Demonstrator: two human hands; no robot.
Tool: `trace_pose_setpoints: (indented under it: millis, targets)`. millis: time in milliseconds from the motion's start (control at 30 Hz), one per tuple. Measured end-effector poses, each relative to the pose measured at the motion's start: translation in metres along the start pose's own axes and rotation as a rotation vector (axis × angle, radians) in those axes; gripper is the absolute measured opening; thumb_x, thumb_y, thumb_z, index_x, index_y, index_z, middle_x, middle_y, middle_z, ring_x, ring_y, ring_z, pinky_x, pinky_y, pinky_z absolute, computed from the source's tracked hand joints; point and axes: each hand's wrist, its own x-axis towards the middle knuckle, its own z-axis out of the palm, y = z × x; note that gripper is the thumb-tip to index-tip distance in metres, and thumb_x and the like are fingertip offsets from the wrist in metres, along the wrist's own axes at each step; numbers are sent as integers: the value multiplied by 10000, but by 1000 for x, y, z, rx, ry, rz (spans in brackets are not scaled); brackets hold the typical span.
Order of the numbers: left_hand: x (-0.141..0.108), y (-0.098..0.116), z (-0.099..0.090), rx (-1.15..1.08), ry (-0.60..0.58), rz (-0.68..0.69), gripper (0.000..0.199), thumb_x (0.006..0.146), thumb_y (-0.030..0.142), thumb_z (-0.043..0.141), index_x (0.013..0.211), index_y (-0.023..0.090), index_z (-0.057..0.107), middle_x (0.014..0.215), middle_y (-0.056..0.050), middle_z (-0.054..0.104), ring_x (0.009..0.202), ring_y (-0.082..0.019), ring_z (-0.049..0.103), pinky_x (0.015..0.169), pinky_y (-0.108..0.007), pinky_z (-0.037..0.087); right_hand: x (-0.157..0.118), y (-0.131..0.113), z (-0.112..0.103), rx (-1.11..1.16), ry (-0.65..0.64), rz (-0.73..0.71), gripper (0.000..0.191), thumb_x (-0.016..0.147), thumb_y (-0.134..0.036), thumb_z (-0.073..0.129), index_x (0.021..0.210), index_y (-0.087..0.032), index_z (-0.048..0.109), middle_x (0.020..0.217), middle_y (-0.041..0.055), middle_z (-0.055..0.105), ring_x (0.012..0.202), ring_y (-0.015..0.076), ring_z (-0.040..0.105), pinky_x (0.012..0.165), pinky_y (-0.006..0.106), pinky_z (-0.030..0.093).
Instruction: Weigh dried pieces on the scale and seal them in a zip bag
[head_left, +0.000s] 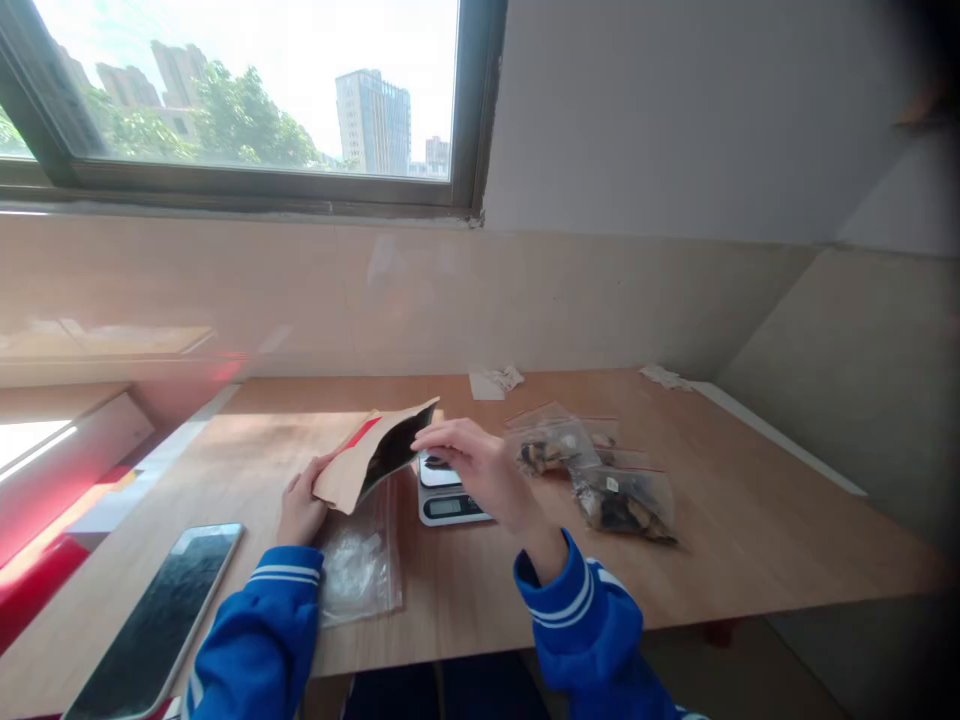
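My left hand (301, 508) grips the lower end of a brown paper pouch (360, 462), tilted with its dark mouth toward the right. My right hand (480, 470) has its fingertips at the pouch's open mouth, hovering over a small white kitchen scale (448, 505); whether it holds anything is hidden. Some dark pieces seem to lie on the scale's platform under my right hand. Both arms wear blue sleeves with white stripes.
An empty clear zip bag (361, 570) lies beneath the pouch. Two filled clear bags (551, 445) (626, 503) of dark dried pieces lie right of the scale. A phone (161, 615) rests at the wooden table's (750, 520) front left. Paper scraps (495, 381) lie near the wall.
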Motion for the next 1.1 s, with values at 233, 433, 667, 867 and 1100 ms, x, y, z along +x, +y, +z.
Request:
trace_pose_setpoints:
  millis: [233, 433, 667, 867, 1100]
  targets:
    - [3, -9, 3, -5, 19, -115, 559, 669, 394, 580, 1180, 170, 552, 1040, -88, 686, 995, -313, 622, 853, -402, 487, -52, 83, 6, 62, 112, 356, 196, 850, -252, 559, 986, -205, 693, 1033, 63, 703, 971, 210, 643, 843, 343, 504]
    - [1, -4, 2, -4, 24, -112, 546, 685, 433, 576, 1167, 176, 556, 998, -80, 693, 939, -306, 638, 810, -391, 502, -52, 113, 26, -33, 80, 262, 177, 848, -180, 550, 932, -200, 705, 1008, 72, 700, 1033, 204, 620, 929, 363, 466]
    - [1, -2, 3, -5, 12, -106, 519, 692, 455, 578, 1125, 169, 576, 960, -71, 691, 905, -296, 643, 785, -380, 510, -52, 115, 23, -6, 124, 279, 280, 905, -223, 469, 1086, -242, 681, 1210, 70, 637, 1158, 193, 571, 1006, 376, 436]
    - [1, -2, 3, 22, 32, -108, 535, 684, 460, 571, 1130, 165, 580, 1012, -91, 685, 920, -309, 638, 804, -395, 504, -51, 121, 19, -39, 204, 303, 329, 926, -255, 420, 1186, -231, 619, 1219, 67, 638, 1146, 195, 583, 999, 373, 442]
    - [2, -2, 3, 32, 29, -114, 522, 666, 444, 566, 1113, 174, 585, 978, -90, 685, 920, -317, 632, 809, -412, 502, -52, 109, 29, 80, 282, 309, 240, 932, -280, 429, 1113, -207, 568, 1164, 89, 653, 1087, 190, 614, 933, 358, 486]
